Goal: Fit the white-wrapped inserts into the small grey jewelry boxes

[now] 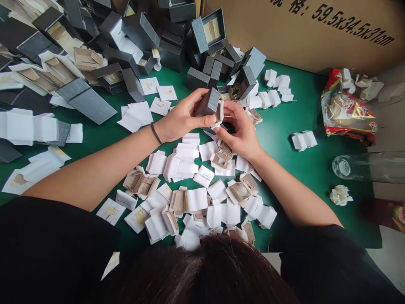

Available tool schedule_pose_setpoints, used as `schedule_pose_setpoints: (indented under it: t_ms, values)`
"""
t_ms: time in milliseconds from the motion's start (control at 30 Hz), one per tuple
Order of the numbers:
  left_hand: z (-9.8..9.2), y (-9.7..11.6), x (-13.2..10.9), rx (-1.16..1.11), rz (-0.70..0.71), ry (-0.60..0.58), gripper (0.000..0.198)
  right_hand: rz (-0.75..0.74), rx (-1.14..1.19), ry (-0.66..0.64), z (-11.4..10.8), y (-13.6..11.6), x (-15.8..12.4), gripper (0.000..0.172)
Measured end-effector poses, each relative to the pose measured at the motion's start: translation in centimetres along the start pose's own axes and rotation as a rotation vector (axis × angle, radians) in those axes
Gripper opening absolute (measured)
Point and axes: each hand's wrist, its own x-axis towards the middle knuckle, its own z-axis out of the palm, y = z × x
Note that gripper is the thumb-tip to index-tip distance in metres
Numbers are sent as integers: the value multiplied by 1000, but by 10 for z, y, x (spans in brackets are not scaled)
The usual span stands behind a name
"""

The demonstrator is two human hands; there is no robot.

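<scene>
My left hand [182, 118] is closed round a small dark grey box [207, 102], held above the green table [284, 126]. My right hand [242, 131] pinches a white and tan cardboard insert [220, 113] at the box's open end, touching the box. A dark band sits on my left wrist. Below both hands lies a heap of white folded card inserts [190, 198].
A pile of dark grey boxes [133, 38] fills the back left. A large brown carton [300, 29] stands at the back right. A red snack bag [346, 112], a clear bottle on its side [357, 166] and a crumpled white paper [340, 195] lie at the right.
</scene>
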Motion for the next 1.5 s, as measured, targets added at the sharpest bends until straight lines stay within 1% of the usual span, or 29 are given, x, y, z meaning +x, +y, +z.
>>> schedule_pose_setpoints:
  t_ms: [267,500,767,1000,1133,1300,1500]
  values:
    - [2,2,1,-61,-55,26,60,1,-30,-29,-2,-2,0,56]
    - [5,6,0,-72,-94,43,55,23,-73,-34,-2,-2,-1,60]
    - [2,1,0,-26,-41,-14,56,23,-94,-16,-1,-3,-1,57]
    - [2,1,1,-11,-24,-12,61,13,-104,38,0,-4,-1,52]
    - [1,1,2,-12,-33,-12,61,-9,-61,67,1,-4,-2,53]
    - [-1,-3,4,-27,21,-14,56,19,-69,69,1,-6,-1,52]
    - [-4,-6,4,24,10,-27,64,16,-55,62,-1,-7,-1,50]
